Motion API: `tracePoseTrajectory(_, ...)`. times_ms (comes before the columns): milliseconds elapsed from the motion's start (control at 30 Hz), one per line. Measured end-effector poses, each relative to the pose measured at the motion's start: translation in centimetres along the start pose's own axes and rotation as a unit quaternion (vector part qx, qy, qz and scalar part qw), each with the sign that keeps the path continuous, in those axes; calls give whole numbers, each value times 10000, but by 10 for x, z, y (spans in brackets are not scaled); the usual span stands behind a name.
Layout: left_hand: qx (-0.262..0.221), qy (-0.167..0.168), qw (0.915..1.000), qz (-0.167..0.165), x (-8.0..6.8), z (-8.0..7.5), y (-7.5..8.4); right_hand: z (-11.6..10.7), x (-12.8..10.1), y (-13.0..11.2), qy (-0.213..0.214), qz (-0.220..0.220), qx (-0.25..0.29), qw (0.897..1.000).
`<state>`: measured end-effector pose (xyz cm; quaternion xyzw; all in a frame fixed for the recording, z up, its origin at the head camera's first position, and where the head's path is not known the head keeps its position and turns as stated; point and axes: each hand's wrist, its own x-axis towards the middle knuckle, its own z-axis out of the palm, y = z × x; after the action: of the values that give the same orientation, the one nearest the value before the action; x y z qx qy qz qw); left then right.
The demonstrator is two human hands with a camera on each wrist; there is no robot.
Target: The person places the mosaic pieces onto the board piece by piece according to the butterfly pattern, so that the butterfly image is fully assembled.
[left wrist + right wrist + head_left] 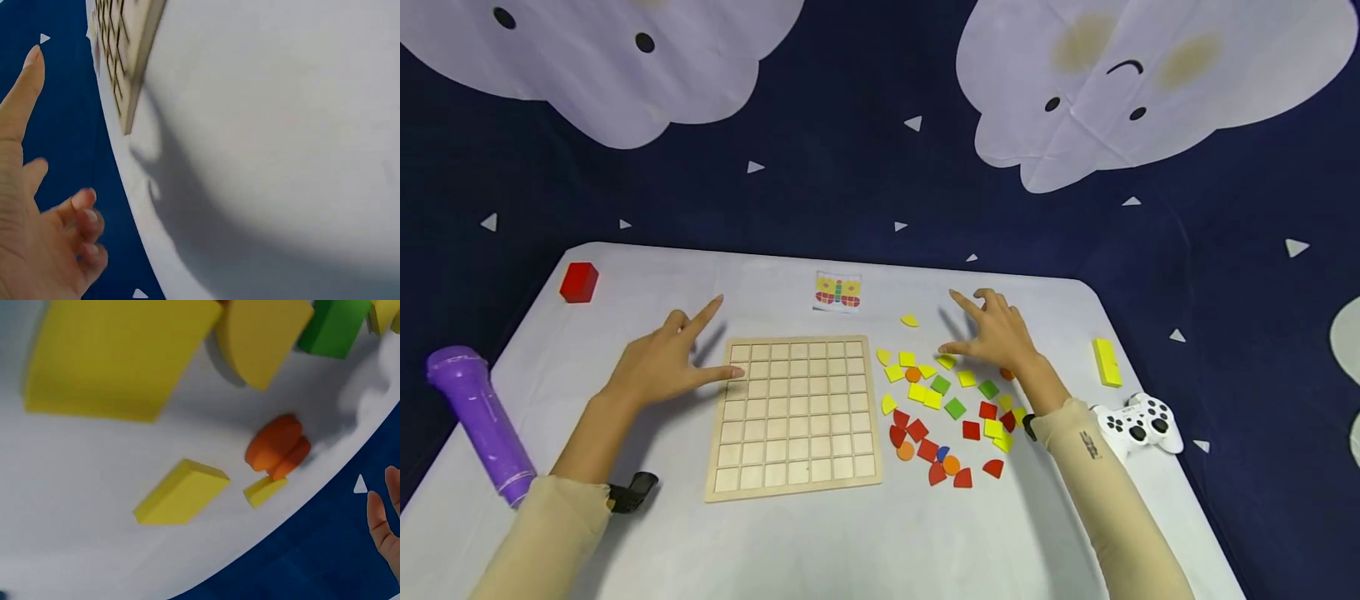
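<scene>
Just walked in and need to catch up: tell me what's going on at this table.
A person sits at a white table with a wooden grid board, its squares all empty. The left hand rests by the board's left edge, thumb touching it, index finger stretched out. The right hand hovers with fingers spread over a scatter of coloured shape tiles, holding none. A butterfly pattern card lies beyond the board.

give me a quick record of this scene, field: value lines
left hand: left hand open, thumb touching the wooden grid board
right hand: right hand open, over the coloured shape pieces
board cells: all bare
pattern card: butterfly card beyond the board
other items: red block, purple microphone, yellow block, white game controller
surface: white table
</scene>
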<state>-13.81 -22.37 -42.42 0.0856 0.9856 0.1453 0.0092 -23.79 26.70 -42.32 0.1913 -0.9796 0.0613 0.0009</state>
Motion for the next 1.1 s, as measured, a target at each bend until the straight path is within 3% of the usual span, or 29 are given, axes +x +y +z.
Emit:
tracePoseTrajectory(133,-595,-532,9968,26,-12,8,-1,3,-3,0,-40,-52,145,9999)
tracePoseTrajectory(400,-1255,-1014,9868,164,-27,22,-6,8,-1,3,14,-210,393,9990)
tracePoseTrajectory(733,-1683,-1026,9802,209,-39,32,-13,13,11,-14,-283,-581,415,9970)
tracePoseTrajectory(1100,-1788,-960,9790,164,-38,33,-15,12,36,-35,-521,-1108,101,9924)
